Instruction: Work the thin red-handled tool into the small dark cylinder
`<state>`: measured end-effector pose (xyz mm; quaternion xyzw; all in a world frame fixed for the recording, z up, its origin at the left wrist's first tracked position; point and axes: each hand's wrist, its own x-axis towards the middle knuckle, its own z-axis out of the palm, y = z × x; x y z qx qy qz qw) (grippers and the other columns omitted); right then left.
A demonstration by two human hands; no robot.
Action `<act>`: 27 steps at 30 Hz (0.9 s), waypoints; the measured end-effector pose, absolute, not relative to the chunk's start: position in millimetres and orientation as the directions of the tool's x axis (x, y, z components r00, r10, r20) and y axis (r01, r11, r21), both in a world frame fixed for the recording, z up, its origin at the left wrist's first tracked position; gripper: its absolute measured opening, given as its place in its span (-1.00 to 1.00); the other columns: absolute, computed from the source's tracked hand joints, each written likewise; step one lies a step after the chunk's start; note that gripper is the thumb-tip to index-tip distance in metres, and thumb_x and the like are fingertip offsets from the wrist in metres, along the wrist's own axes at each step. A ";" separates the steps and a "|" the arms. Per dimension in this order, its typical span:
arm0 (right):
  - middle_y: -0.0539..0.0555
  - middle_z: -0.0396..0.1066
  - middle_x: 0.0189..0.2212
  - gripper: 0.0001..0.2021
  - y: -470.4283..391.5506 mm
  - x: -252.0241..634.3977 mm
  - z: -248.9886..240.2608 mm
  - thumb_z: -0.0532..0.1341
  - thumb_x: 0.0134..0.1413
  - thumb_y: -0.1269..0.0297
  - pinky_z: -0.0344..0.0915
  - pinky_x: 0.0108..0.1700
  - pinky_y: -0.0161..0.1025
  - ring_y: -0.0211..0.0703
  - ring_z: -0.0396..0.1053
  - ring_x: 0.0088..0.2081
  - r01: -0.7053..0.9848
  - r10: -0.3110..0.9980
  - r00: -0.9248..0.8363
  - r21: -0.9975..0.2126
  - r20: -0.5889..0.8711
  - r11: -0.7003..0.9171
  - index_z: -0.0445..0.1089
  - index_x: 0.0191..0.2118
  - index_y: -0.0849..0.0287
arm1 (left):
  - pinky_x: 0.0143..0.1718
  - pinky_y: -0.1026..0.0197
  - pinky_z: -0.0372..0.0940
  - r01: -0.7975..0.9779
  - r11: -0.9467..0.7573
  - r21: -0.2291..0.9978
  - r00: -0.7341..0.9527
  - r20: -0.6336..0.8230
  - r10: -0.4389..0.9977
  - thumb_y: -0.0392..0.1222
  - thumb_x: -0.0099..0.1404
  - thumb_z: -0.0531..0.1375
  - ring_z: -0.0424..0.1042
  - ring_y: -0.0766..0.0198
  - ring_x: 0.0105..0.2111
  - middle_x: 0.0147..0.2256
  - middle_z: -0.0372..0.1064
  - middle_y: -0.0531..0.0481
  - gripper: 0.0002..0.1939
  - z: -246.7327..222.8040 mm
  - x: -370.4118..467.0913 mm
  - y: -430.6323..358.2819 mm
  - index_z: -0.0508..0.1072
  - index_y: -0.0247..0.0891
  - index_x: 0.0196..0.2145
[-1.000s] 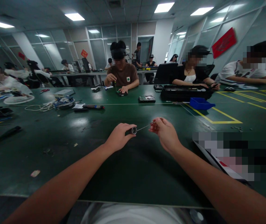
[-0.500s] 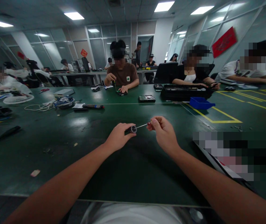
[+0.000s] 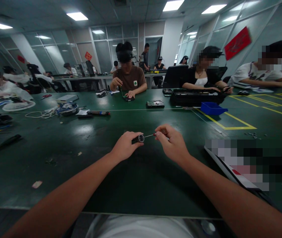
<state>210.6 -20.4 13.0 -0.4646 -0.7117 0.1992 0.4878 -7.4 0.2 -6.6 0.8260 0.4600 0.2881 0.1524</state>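
Note:
Between thumb and fingers, my left hand (image 3: 124, 145) grips a dark cylindrical part (image 3: 141, 138) with a pale ring on the end that faces right. My right hand (image 3: 172, 142) is closed on the handle of a screwdriver (image 3: 149, 136), whose thin metal shaft points left. The shaft's tip meets the ringed end of the cylinder; whether it sits inside a screw head is too small to tell. Most of the handle is hidden by my right fingers, with a bit of red showing. Both hands are just above the green table (image 3: 151, 185).
Beyond my hands lie a hard drive (image 3: 155, 104), a blue tray (image 3: 212, 108) and a pen-like tool (image 3: 98, 113). A long black screwdriver (image 3: 9, 142) is at left, a partly blurred flat object (image 3: 235, 165) at right. Across the table a co-worker (image 3: 128, 76) handles a small device.
My right fingers have shifted round the screwdriver handle, and the hand sits slightly further left. My left hand and the cylinder stay nearly in place.

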 end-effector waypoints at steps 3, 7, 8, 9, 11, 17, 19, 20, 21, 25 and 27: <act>0.00 0.41 -0.55 -0.66 -21.5 209.7 15.6 0.05 0.35 0.03 0.21 -0.40 -0.18 -0.13 0.40 -0.48 0.525 0.861 -0.059 -0.718 0.505 0.457 0.43 -0.31 0.10 | -0.02 0.08 0.26 0.676 -0.526 0.516 0.408 0.333 0.850 -0.18 0.31 0.31 0.40 0.11 -0.09 -0.08 0.52 -0.03 -0.62 -6.2 -6.1 -0.1 0.49 -0.15 0.09; 0.05 0.48 -0.42 -0.70 -21.2 210.1 15.5 0.01 0.36 0.14 0.23 -0.33 -0.17 -0.11 0.42 -0.41 0.540 0.851 -0.081 -0.694 0.519 0.476 0.45 -0.12 0.13 | -0.02 0.08 0.26 0.680 -0.518 0.518 0.399 0.331 0.855 -0.19 0.30 0.32 0.40 0.12 -0.09 -0.09 0.52 -0.02 -0.62 -5.9 -6.1 0.6 0.50 -0.17 0.08; 0.05 0.49 -0.39 -0.72 -21.1 210.4 15.0 0.01 0.34 0.20 0.24 -0.31 -0.17 -0.11 0.42 -0.39 0.530 0.852 -0.095 -0.698 0.515 0.482 0.43 -0.07 0.13 | -0.02 0.08 0.26 0.683 -0.513 0.520 0.390 0.334 0.858 -0.19 0.30 0.32 0.41 0.12 -0.09 -0.09 0.52 -0.03 -0.62 -6.1 -6.5 0.9 0.50 -0.17 0.08; 0.05 0.49 -0.37 -0.72 -21.0 210.7 14.7 0.00 0.33 0.24 0.25 -0.31 -0.18 -0.11 0.43 -0.38 0.517 0.855 -0.107 -0.706 0.507 0.484 0.41 -0.04 0.13 | -0.02 0.09 0.26 0.685 -0.508 0.522 0.381 0.338 0.861 -0.19 0.30 0.32 0.41 0.12 -0.09 -0.09 0.52 -0.03 -0.61 -6.3 -7.0 1.1 0.49 -0.16 0.09; 0.05 0.48 -0.38 -0.73 -21.2 211.0 14.5 0.00 0.33 0.25 0.25 -0.31 -0.18 -0.11 0.42 -0.38 0.498 0.866 -0.117 -0.726 0.486 0.474 0.39 -0.03 0.13 | -0.03 0.09 0.27 0.688 -0.504 0.522 0.369 0.346 0.863 -0.19 0.29 0.33 0.40 0.12 -0.09 -0.10 0.52 -0.03 -0.59 -6.6 -7.6 1.3 0.49 -0.16 0.09; 0.05 0.46 -0.40 -0.71 -23.2 210.3 14.7 -0.02 0.37 0.13 0.19 -0.35 -0.15 -0.11 0.38 -0.43 0.532 0.878 -0.086 -0.723 0.471 0.440 0.36 -0.04 0.11 | -0.03 0.07 0.26 0.685 -0.520 0.511 0.397 0.337 0.854 -0.19 0.31 0.31 0.41 0.12 -0.10 -0.11 0.52 -0.03 -0.62 -6.7 -6.9 1.1 0.50 -0.16 0.08; 0.04 0.46 -0.37 -0.75 -22.3 209.5 12.3 0.03 0.34 0.17 0.23 -0.34 -0.15 -0.12 0.38 -0.41 0.485 0.875 -0.070 -0.750 0.479 0.450 0.30 0.00 0.11 | -0.03 0.07 0.27 0.693 -0.512 0.508 0.390 0.333 0.858 -0.16 0.31 0.31 0.40 0.11 -0.09 -0.10 0.52 -0.03 -0.61 -6.9 -6.8 1.5 0.49 -0.16 0.09; 0.04 0.45 -0.36 -0.77 -21.2 208.8 10.7 0.06 0.31 0.17 0.25 -0.32 -0.15 -0.12 0.39 -0.39 0.446 0.873 -0.054 -0.770 0.485 0.456 0.29 -0.01 0.11 | -0.04 0.07 0.27 0.698 -0.505 0.507 0.383 0.332 0.862 -0.15 0.31 0.31 0.41 0.10 -0.09 -0.10 0.52 -0.04 -0.60 -6.9 -6.9 1.7 0.48 -0.16 0.10; 0.04 0.44 -0.36 -0.79 -19.5 208.0 9.1 0.09 0.29 0.16 0.27 -0.31 -0.15 -0.12 0.40 -0.37 0.398 0.872 -0.029 -0.795 0.488 0.458 0.30 -0.05 0.11 | -0.04 0.07 0.28 0.703 -0.498 0.508 0.375 0.330 0.866 -0.14 0.31 0.31 0.41 0.10 -0.10 -0.10 0.51 -0.04 -0.60 -6.8 -6.9 1.8 0.48 -0.16 0.10; 0.05 0.45 -0.38 -0.76 -7.5 206.4 3.1 0.18 0.21 0.04 0.36 -0.25 -0.12 -0.12 0.42 -0.35 0.093 0.920 0.048 -0.919 0.389 0.384 0.37 -0.23 0.11 | -0.01 0.06 0.29 0.684 -0.532 0.499 0.400 0.354 0.845 -0.15 0.32 0.31 0.41 0.10 -0.07 -0.06 0.51 -0.05 -0.61 -5.8 -6.2 1.3 0.48 -0.18 0.09; 0.03 0.42 -0.43 -0.73 -0.3 208.0 1.1 0.20 0.17 -0.01 0.39 -0.28 -0.11 -0.14 0.40 -0.41 -0.098 0.966 0.106 -0.965 0.234 0.245 0.38 -0.29 0.11 | 0.06 0.05 0.26 0.666 -0.584 0.464 0.435 0.394 0.810 -0.18 0.33 0.30 0.39 0.11 -0.01 -0.02 0.49 -0.06 -0.61 -5.8 -6.1 1.9 0.47 -0.18 0.10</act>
